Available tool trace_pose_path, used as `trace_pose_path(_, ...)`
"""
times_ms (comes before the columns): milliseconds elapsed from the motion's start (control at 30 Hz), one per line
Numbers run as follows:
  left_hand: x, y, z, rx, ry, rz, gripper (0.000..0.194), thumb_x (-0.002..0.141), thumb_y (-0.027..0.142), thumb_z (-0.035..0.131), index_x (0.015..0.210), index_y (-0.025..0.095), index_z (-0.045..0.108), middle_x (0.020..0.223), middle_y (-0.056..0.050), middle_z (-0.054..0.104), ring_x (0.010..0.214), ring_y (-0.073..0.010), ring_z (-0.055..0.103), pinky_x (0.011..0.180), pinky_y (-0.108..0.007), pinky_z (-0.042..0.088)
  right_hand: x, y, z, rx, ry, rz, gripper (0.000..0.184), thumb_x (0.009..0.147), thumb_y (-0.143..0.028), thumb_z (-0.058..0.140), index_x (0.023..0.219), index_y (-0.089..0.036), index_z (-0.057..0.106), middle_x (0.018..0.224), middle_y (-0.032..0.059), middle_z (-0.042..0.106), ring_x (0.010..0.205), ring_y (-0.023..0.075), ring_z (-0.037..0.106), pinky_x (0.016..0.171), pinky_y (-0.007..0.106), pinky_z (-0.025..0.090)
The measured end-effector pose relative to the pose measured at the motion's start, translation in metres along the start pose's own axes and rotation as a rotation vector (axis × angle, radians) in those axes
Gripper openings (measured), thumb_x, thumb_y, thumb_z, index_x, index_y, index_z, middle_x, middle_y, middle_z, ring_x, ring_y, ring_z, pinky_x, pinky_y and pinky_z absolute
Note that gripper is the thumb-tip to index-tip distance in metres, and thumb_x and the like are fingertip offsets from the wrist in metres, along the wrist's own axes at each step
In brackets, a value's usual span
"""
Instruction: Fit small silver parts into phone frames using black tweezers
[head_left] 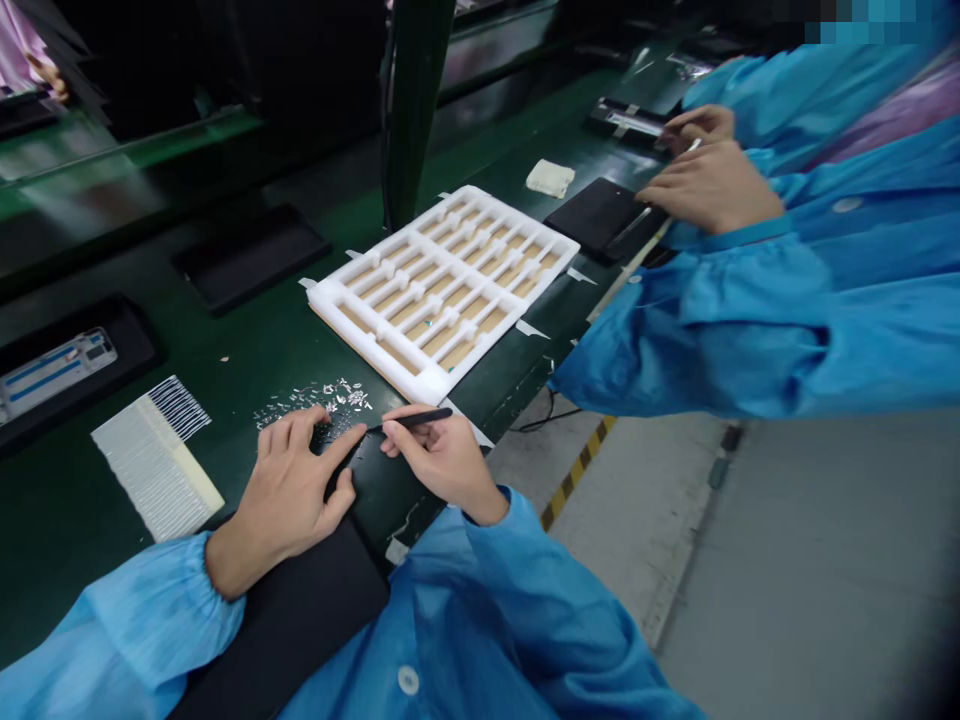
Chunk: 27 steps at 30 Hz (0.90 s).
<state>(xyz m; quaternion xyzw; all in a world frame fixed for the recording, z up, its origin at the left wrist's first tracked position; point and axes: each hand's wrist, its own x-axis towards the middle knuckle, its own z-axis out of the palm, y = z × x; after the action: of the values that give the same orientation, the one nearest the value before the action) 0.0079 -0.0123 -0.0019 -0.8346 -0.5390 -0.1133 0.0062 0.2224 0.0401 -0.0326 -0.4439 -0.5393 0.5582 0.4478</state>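
My right hand (446, 455) pinches a pair of black tweezers (424, 418), which point left. Their tip meets the index fingertip of my left hand (289, 490); anything tiny held there is too small to make out. The left hand's fingers are spread over a black flat tray or pad (307, 610) at the table's front edge. Just beyond the fingers, many small silvery scraps (349, 395) lie scattered on the green table (247, 345). Left of that hand rests a sheet of narrow whitish strips (154, 465), with dark and silver lines at its far corner.
A white slotted foam tray (427, 385) stands beyond my right hand. Farther left are a black tray (135, 340) holding a metallic device part (64, 370) and another black tray (251, 255). On the right, a co-worker's hands (712, 185) work near a black case (600, 215) and folded cloth (550, 178).
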Motion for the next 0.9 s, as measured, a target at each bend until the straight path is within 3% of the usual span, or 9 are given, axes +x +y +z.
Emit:
trace_pose_path(433,0.001,-0.001,0.001,0.015,-0.007,0.027,0.05,0.1,0.029,0.053,0.148,0.028,0.067,0.136,-0.021,0.05,0.126,-0.0411,0.048,0.1,-0.058,0.045,0.0,0.002,0.004,-0.018,0.052,0.014,0.041,0.088,-0.056,0.081,0.094,-0.016,0.076,0.073,0.0079,0.08,0.064,0.0232,0.081,0.065,0.033,0.071)
trace_pose_path(733,0.0,0.0,0.001,0.015,0.006,0.027,0.051,0.099,0.028,0.051,0.148,0.027,0.066,0.135,-0.02,0.05,0.125,-0.0405,0.048,0.099,-0.058,0.046,0.0,0.001,0.008,-0.059,0.114,-0.14,0.028,0.096,-0.043,0.077,0.105,-0.016,0.078,0.093,0.0104,0.082,0.073,0.0216,0.082,0.073,0.033,0.071)
trace_pose_path(900,0.001,-0.002,0.0,0.027,0.02,0.015,0.051,0.099,0.029,0.051,0.147,0.018,0.065,0.131,-0.021,0.052,0.121,-0.0391,0.049,0.099,-0.056,0.047,0.009,0.003,0.012,-0.151,0.065,-0.214,0.018,0.098,-0.032,0.072,0.108,-0.019,0.079,0.102,0.009,0.081,0.076,0.0191,0.081,0.072,0.03,0.068)
